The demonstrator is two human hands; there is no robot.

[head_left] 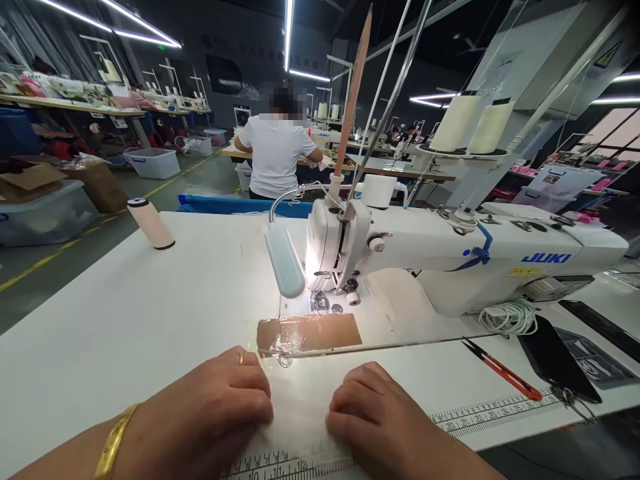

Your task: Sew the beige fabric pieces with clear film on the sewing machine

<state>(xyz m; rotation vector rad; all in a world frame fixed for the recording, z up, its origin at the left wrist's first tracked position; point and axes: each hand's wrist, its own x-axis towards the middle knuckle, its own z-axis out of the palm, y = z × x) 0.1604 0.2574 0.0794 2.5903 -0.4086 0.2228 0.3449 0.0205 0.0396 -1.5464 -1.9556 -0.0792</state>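
Both of my hands rest low over the front of the white sewing table, in front of the sewing machine (405, 233). My left hand (220, 393), with a ring and a gold bracelet, is closed with its fingers curled under. Opposite it, my right hand (375, 417) is closed in the same way. A pale, sheer piece of fabric (297, 407) stretches between them, hard to tell from the white tabletop; its edges are unclear. Just beyond the fingers lies a brown taped strip (310, 333), below the machine's lit needle area.
A ruler scale (480, 417) runs along the table's front edge. Red-handled thread snips (503, 370), a black phone (557, 360) and a coil of pale cord (509, 317) lie at the right. A thread cone (151, 225) stands at the back left. A person (280, 153) sits ahead.
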